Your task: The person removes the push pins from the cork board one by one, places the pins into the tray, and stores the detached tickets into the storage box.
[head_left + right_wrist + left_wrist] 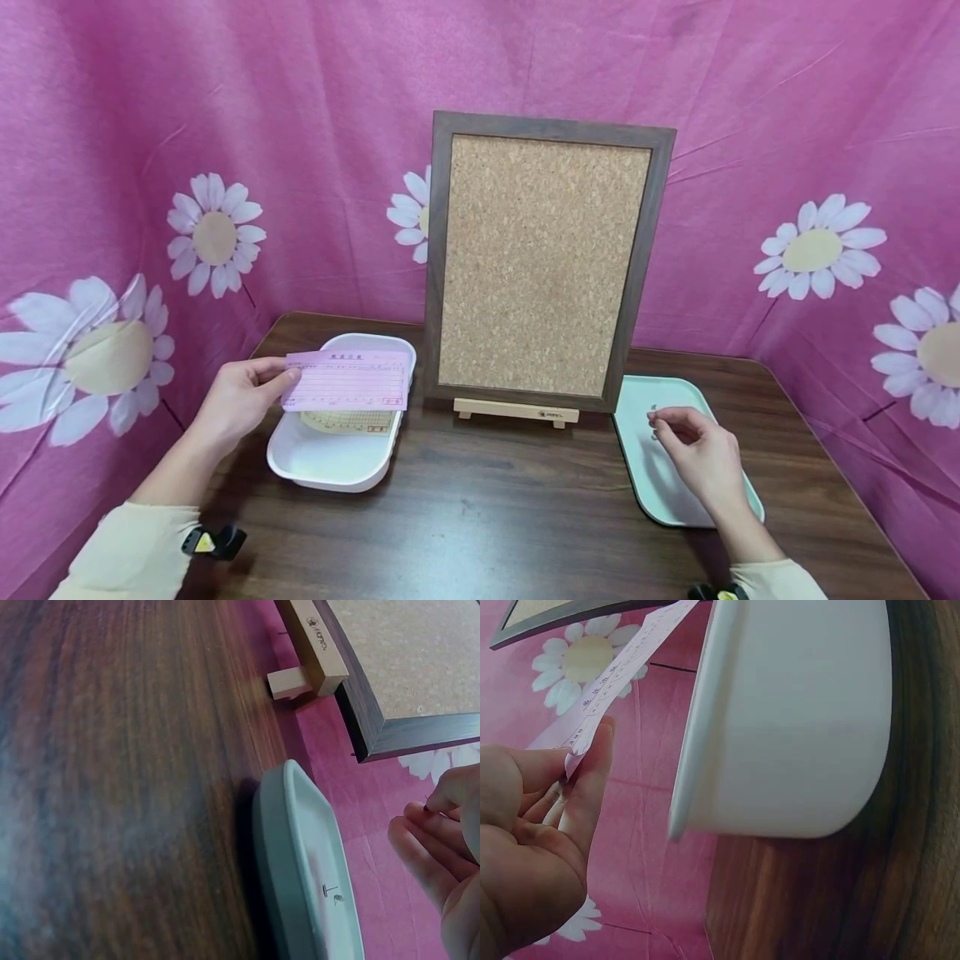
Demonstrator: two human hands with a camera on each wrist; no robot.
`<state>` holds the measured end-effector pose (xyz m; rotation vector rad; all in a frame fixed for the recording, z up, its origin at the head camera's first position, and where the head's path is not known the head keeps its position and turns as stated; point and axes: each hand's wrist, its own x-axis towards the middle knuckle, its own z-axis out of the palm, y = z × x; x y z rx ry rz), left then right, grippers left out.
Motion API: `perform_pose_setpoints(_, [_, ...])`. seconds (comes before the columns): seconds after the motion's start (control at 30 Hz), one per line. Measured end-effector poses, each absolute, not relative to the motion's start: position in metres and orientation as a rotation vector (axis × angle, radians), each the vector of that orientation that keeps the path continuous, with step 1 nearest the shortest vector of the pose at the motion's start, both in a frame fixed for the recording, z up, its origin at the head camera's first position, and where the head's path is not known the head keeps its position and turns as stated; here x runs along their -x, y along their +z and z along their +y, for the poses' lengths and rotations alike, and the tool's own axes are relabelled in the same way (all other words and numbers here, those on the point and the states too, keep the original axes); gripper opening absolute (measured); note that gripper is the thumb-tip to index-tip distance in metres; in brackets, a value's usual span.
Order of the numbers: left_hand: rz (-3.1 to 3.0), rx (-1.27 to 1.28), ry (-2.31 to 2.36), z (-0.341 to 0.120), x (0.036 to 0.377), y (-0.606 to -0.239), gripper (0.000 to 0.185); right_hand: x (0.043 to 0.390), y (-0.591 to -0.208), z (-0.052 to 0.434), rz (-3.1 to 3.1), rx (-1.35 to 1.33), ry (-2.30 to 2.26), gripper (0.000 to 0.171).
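My left hand (pixel 242 402) pinches the left edge of a pink printed receipt slip (pixel 347 383), thumb on top, above a white tray (pixel 330 468). Beneath it in that tray lies a yellowish printed slip (pixel 348 422), partly covered from sight. In the left wrist view the pink slip (pixel 604 686) slants up from the fingertips beside the tray wall. Over a mint-green tray (pixel 663 390), my right hand (pixel 701 457) pinches a tiny thumbtack (pixel 426 808), mostly hidden by the fingertips. Thumbtacks (pixel 328 890) lie in the green tray.
A cork board (pixel 543 267) in a dark wooden frame stands between the trays on a small wooden easel (pixel 517 410). The brown table (pixel 480 517) ends at a pink flowered cloth (pixel 315 167) behind and on both sides.
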<state>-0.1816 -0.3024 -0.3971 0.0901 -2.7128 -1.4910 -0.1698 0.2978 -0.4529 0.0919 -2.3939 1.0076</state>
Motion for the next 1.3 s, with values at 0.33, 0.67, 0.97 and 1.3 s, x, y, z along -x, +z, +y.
perform_pose_setpoints(0.33, [-2.704, -0.013, -1.463, -0.313, 0.178, -0.401, 0.039, 0.164, -0.462, 0.304, -2.411, -0.086, 0.951, 0.013])
perform_pose_setpoints(0.67, [-2.721, 0.005, -1.441, -0.322, 0.176, -0.411, 0.038, 0.163, -0.464, 0.309, -2.45, -0.108, 0.903, 0.012])
perform_pose_setpoints(0.97, [-2.776, 0.048, -1.415, -0.324, 0.175, -0.417, 0.035, 0.156, -0.469, 0.315, -2.489, -0.102, 0.859, 0.014])
perform_pose_setpoints(1.3, [-2.812, 0.06, -1.428, -0.322, 0.171, -0.416, 0.037, 0.151, -0.474, 0.322, -2.509, -0.098, 0.841, 0.017])
